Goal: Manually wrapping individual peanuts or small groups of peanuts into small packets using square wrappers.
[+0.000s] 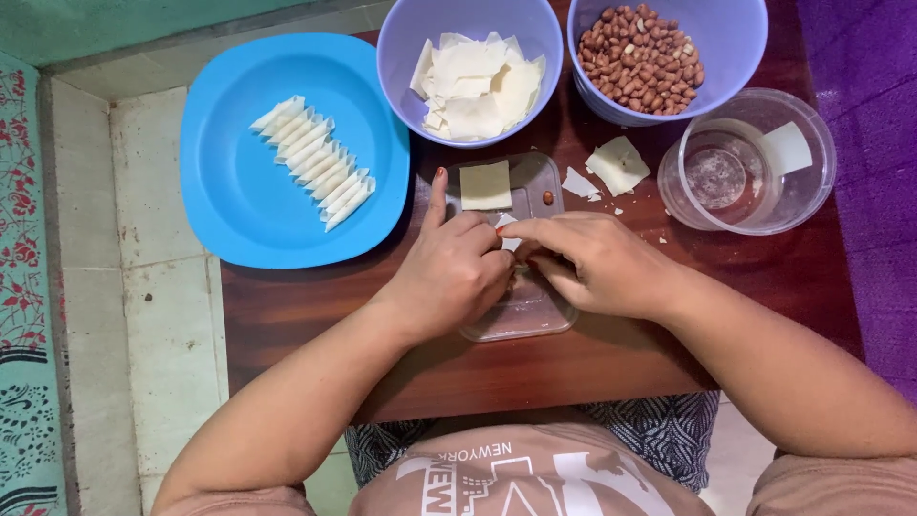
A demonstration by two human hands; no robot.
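Now both hands, left (449,272) and right (597,263), pinch 1 wrapper (508,234) mid-roll on lid (535,315); next probably plate (229,191) at 10 o'clock.

We are looking at a home, at a spot set up for making snacks by hand. A small dark wooden desk (592,368) stands low over a pale tiled floor (143,287), with a patterned floor mat (24,287) at one edge and a purple cloth (869,143) at the other. On it we see household plasticware: a blue plate (229,191) of folded wrappers (315,162), a lilac bowl (458,19) of pastry squares (478,86) and another bowl of peanuts (642,57).
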